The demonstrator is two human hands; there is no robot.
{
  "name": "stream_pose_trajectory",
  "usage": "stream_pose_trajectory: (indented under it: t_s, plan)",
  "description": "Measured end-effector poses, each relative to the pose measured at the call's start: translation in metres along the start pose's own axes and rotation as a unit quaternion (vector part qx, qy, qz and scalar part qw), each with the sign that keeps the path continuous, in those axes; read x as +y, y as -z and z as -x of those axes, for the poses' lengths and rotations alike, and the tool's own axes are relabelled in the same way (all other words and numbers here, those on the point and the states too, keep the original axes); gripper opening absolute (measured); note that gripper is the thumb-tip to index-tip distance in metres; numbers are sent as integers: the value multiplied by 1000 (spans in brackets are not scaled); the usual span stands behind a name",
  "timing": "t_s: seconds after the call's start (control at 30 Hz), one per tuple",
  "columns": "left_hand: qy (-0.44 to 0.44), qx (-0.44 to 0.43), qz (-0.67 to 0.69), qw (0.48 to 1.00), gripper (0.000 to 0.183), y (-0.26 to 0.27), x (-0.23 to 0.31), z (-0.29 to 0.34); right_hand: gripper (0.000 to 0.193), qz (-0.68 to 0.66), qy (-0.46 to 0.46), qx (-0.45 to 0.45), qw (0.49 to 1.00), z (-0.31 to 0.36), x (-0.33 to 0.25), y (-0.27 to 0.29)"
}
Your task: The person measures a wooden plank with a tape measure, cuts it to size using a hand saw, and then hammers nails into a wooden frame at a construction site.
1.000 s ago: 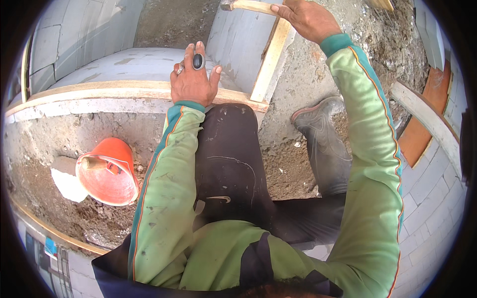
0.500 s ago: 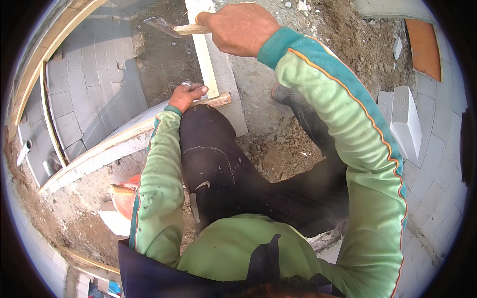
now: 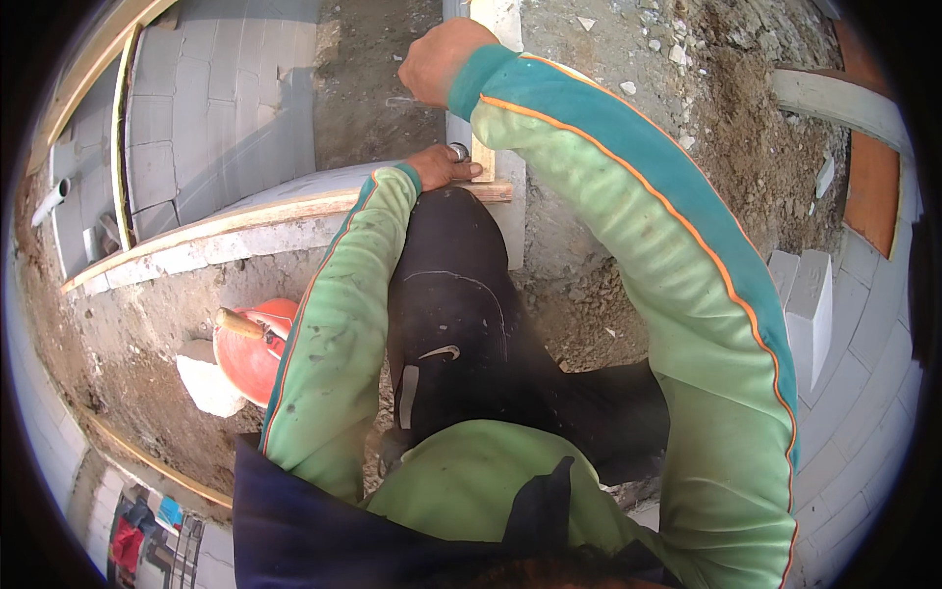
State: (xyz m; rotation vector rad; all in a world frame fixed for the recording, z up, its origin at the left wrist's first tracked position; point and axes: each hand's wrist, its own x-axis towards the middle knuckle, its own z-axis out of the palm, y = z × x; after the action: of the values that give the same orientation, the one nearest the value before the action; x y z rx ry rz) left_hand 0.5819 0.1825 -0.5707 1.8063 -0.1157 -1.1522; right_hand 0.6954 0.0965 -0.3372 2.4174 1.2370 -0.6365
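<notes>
My left hand (image 3: 442, 169) is closed around the end of a long wooden strip (image 3: 294, 206), its thumb stretched across the corner. A second wooden strip (image 3: 484, 157) meets it there, running away from me. A small shiny round thing (image 3: 458, 151) shows at the left fingers; I cannot tell if it is a ring. Raised beyond that corner, my right hand (image 3: 446, 64) is a fist. The wooden-handled tool with a flat metal head is mostly hidden behind it; only a faint outline (image 3: 400, 101) shows. My knee is against the near strip.
An orange bucket (image 3: 250, 363) with a wooden-handled tool (image 3: 240, 324) stands left of my left arm, beside a white lump (image 3: 208, 381). Pale blocks (image 3: 808, 319) stand at right. Grey block paving (image 3: 162, 118) lies far left, rubble and soil (image 3: 731, 118) far right.
My right hand has moved up and left, and its tool has swung mostly out of sight behind the fist. The left hand keeps to the same corner. The whole view has shifted.
</notes>
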Motion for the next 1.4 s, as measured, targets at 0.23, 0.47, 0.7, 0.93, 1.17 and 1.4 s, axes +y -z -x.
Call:
stream_pose_trajectory:
  t_s: [0.23,0.47,0.7,0.93,1.17,1.4]
  plan:
    - [-84,5,35,996,66,-7,-24,-15,24,-197,-5,179,964,7,-11,-2]
    - [-49,-11,21,999,61,-8,0,-10,28,-42,-61,-63,995,0,-1,-4]
    - [-38,-6,96,995,59,-5,10,5,42,-413,-163,310,841,119,-7,-88]
    - [-14,130,217,967,84,-1,48,6,49,-557,-396,76,726,213,-65,-158]
    - [-5,81,229,970,46,5,75,1,48,-601,-297,216,709,215,-111,-194]
    - [-2,97,193,976,51,2,64,-7,50,-578,-334,71,742,190,-110,-218]
